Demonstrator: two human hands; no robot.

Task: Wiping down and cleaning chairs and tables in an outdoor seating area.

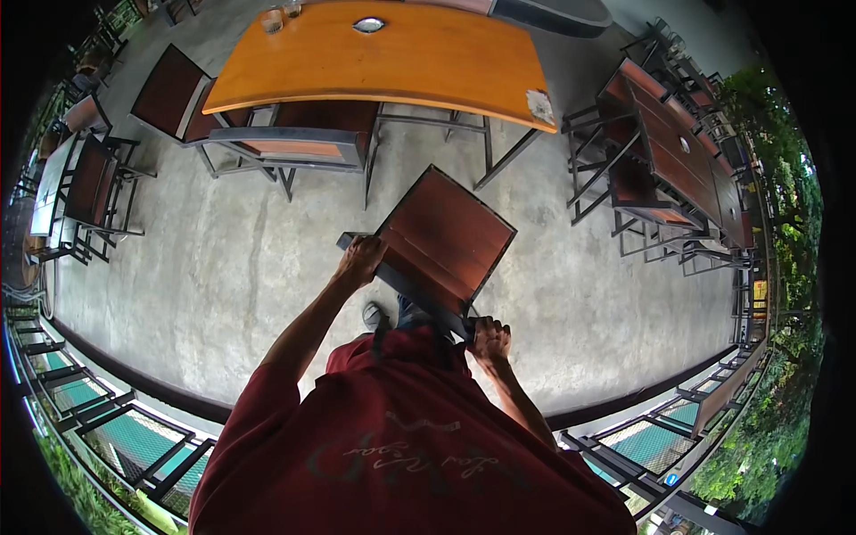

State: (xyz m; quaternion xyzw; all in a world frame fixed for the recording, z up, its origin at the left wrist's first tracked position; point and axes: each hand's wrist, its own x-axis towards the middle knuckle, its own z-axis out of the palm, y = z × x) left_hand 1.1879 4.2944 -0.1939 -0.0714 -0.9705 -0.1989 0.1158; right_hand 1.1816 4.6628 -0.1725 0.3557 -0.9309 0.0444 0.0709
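Observation:
Between my two hands is a chair with a reddish-brown wooden seat and a dark metal frame, turned at an angle to the table. My left hand grips the frame at the chair's left corner. Around the frame near its other end, close to my body, the fingers of my right hand are closed. The chair's legs are mostly hidden beneath the seat. Ahead stands an orange-topped table on dark metal legs, apart from the held chair.
Another chair is tucked under the table's near side, and one more stands at its left end. Glasses and a small metal dish sit on the tabletop. A brown table with chairs is to the right. Railings run behind me.

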